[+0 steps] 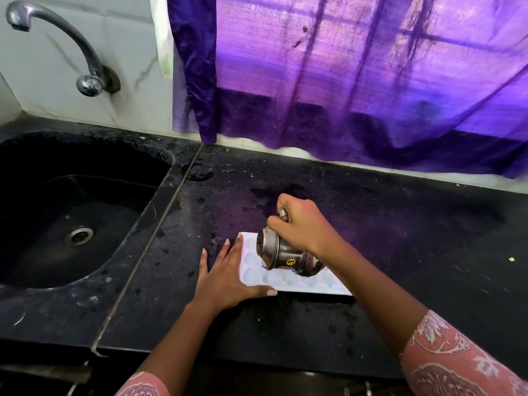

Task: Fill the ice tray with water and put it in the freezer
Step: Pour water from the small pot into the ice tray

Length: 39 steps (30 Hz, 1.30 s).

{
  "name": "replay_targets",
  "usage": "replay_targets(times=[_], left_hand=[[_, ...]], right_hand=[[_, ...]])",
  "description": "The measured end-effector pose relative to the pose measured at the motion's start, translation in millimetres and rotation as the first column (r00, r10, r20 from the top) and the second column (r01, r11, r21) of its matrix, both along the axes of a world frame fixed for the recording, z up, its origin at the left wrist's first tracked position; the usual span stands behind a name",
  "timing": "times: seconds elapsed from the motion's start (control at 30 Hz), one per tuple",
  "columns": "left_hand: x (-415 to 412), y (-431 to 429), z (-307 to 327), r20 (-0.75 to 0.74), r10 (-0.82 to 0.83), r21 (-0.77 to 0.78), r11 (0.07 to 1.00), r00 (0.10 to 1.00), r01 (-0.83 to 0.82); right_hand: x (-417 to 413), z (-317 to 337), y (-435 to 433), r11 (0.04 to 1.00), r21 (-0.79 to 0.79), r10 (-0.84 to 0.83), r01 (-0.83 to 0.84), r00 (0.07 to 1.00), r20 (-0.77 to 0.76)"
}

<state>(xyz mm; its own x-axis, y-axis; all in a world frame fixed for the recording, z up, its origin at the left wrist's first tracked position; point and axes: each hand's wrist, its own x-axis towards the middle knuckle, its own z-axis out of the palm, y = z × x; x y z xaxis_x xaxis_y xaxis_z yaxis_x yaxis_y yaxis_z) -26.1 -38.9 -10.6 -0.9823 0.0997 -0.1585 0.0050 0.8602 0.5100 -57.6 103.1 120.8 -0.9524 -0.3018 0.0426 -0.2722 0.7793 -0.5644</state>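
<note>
The white ice tray (288,278) lies flat on the black counter (400,252), held under the spread-flat left hand (228,275) at its near-left corner, while the right hand (303,224) grips a tilted steel cup (283,255) above it, apparently pouring.

Shiny steel cup (285,257), matt white plastic tray (288,280) — speckled black stone counter (257,332).

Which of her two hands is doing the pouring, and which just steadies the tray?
The right hand pours: it tips the steel cup over the white ice tray. The left hand lies flat, palm down, against the tray's left end.
</note>
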Motion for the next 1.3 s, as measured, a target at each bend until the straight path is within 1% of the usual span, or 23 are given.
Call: replay_targets(times=[0.2, 0.27, 0.53, 0.73, 1.3], left_hand=[[0.8, -0.2, 0.4, 0.001, -0.004, 0.016, 1.0, 1.0, 0.004], [1.4, -0.1, 0.9, 0.008, -0.005, 0.023, 1.0, 1.0, 0.005], [2.8, 1.3, 2.6, 0.011, -0.007, 0.029, 1.0, 1.0, 0.007], [1.5, 1.1, 0.7, 0.011, -0.01, 0.018, 1.0, 1.0, 0.01], [1.3, 1.1, -2.4, -0.009, 0.004, 0.023, 1.0, 1.0, -0.003]], right_hand=[[0.1, 0.2, 8.3, 0.987, -0.12, -0.104, 0.104, 0.995, 0.004], [0.5, 1.0, 12.1, 0.984, -0.126, -0.124, 0.124, 0.992, 0.01], [1.9, -1.5, 20.5, 0.993, -0.032, -0.115, 0.116, 0.993, 0.006], [3.8, -4.3, 23.6, 0.996, 0.002, -0.094, 0.094, 0.996, 0.013], [3.3, 2.6, 23.0, 0.997, 0.079, -0.017, 0.02, 0.999, -0.044]])
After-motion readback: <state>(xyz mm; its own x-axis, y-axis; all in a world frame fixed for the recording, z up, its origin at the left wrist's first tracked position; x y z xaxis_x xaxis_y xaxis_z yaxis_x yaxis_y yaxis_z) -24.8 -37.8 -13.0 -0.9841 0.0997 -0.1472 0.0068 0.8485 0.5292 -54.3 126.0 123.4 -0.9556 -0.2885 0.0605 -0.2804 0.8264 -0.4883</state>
